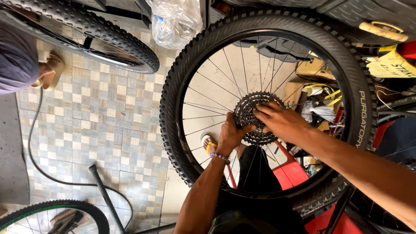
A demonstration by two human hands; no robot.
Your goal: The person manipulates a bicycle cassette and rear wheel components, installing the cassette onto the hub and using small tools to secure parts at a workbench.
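A bicycle wheel with a knobby black tyre (173, 86) and thin spokes stands upright in front of me. At its hub sits a dark toothed cassette (248, 113). My left hand (230, 133) grips the cassette's lower left edge; a beaded bracelet is on that wrist. My right hand (279, 122) lies over the cassette's right side, fingers pressed on the cogs. Both hands touch the cassette. The hub centre is hidden under my fingers.
A second wheel (108, 37) leans at the top left, a third (56, 214) at the bottom left. Another person's foot in a sandal (50, 71) is at the left. A black hose (39, 167) and pump tube (106, 195) lie on the checked tile floor. A red stool (290, 171) sits behind the spokes.
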